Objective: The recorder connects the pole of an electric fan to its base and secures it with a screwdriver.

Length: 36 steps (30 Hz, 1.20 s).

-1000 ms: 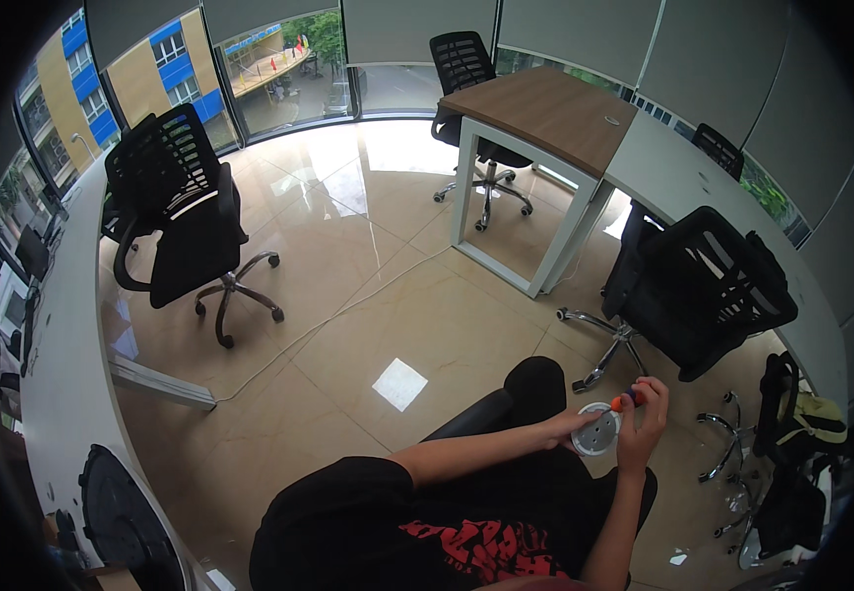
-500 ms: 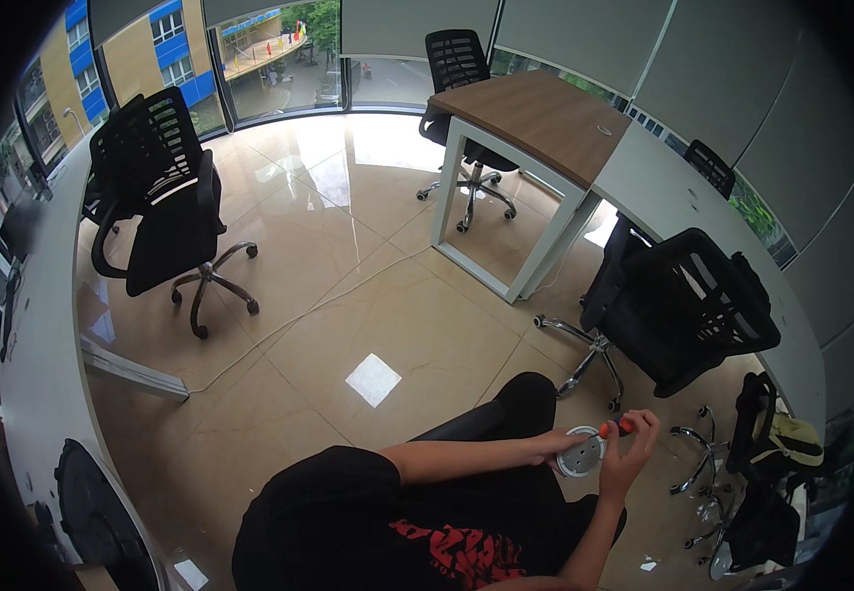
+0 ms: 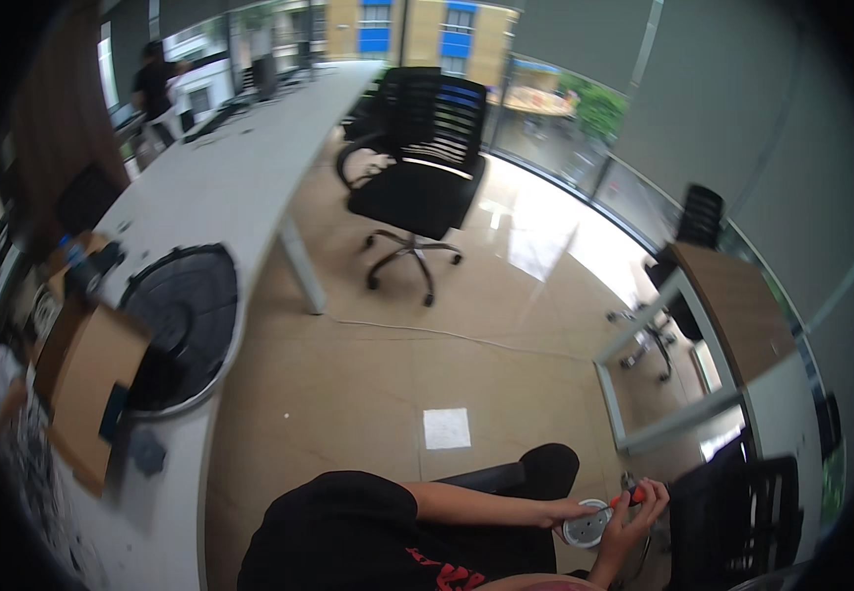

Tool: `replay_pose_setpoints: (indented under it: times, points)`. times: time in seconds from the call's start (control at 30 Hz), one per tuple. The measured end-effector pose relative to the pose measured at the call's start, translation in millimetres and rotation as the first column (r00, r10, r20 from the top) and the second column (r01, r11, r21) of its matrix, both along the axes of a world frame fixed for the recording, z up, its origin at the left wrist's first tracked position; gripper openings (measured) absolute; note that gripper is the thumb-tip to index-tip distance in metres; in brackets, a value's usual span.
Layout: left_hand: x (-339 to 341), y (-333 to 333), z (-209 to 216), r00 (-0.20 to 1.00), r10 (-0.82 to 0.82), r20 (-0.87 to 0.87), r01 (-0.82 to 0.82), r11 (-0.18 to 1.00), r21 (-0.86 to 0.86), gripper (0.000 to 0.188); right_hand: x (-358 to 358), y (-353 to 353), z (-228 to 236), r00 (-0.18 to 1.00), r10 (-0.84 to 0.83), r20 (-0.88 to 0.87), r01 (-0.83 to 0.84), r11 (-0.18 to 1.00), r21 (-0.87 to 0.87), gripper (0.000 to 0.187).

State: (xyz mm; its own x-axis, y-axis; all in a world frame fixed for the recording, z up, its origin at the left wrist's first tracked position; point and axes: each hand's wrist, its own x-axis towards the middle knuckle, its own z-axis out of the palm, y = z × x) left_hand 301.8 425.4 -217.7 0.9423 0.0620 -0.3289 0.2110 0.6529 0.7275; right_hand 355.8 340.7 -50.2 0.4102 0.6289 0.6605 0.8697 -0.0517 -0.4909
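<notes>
Pale disc (image 3: 585, 532) in grip of left hand (image 3: 566, 511); right hand (image 3: 634, 519) clasps orange tool (image 3: 636, 495); cardboard box (image 3: 102, 379), contents unclear.

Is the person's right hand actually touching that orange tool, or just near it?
Touching: the head view shows the right hand with its fingers curled around the orange tool, leaving no visible gap.

left hand (image 3: 565, 512) partly hidden behind white disc (image 3: 586, 530), distant person (image 3: 155, 91) blurred, black shirt (image 3: 333, 522) cut off at bottom
</notes>
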Motion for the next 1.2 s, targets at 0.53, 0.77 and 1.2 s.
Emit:
replay_pose_setpoints:
  times: [0.53,0.77,1.2]
  points:
    - [-256.4,15.1,5.9,0.474,0.878,0.072,-0.879,0.476,-0.015,0.060,-214.6,102.9,13.6,0.415,0.909,0.030,-0.908,0.416,-0.054,0.030]
    - [-329.6,-61.3,19.7,0.088,0.995,0.042,-0.996,0.090,-0.027,0.049,-300.1,58.3,15.3,0.029,0.998,-0.060,-0.995,0.023,-0.094,0.022]
    - [-378.1,-222.6,1.8,-0.601,0.797,0.059,-0.799,-0.602,-0.010,0.048,-385.9,-73.3,22.2,-0.675,0.734,-0.075,-0.724,-0.679,-0.122,0.026]
